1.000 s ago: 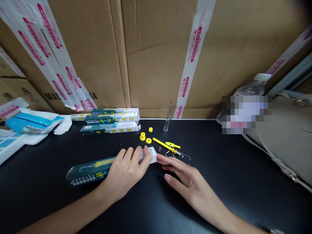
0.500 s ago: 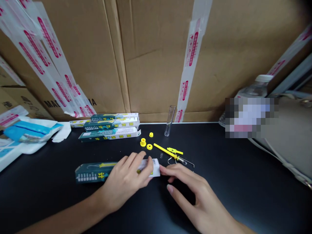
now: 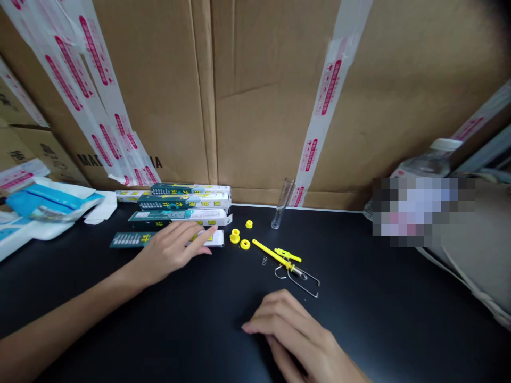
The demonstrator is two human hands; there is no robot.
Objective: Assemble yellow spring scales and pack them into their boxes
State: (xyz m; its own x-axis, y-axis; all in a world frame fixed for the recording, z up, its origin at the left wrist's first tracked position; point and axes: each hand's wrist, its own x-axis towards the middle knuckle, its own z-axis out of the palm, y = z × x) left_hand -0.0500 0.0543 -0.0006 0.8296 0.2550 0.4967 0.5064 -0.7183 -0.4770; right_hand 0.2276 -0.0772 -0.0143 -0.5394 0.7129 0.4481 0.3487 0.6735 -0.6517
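Observation:
My left hand [image 3: 171, 250] is closed over a long narrow green-and-white carton [image 3: 217, 239] with yellow labels, its fingers across the top and thumb at the near side. This carton lies just in front of several similar cartons [image 3: 179, 217]. Nearer the front, my right hand [image 3: 295, 330] rests low with its fingers together and loosely curled, nothing visible in them. Beyond it lie a yellow rod [image 3: 269, 251] with metal at one end, a yellow slotted piece [image 3: 288, 255], bent wire hooks [image 3: 304, 290], a small spring [image 3: 264, 261] and yellow caps and rings [image 3: 235, 236].
A clear tube [image 3: 283, 203] stands upright near the back of the black table [image 3: 191, 330]. Taped cardboard [image 3: 259, 138] walls off the rear. On the left are blue-and-white packets [image 3: 56, 199]; a plastic bottle [image 3: 429, 162] and a grey bag [image 3: 479, 229] are on the right.
My left hand has moved the carton back and left, alongside the other cartons. My right hand has come away from the carton's end toward the table's front, its fingers now drawn together.

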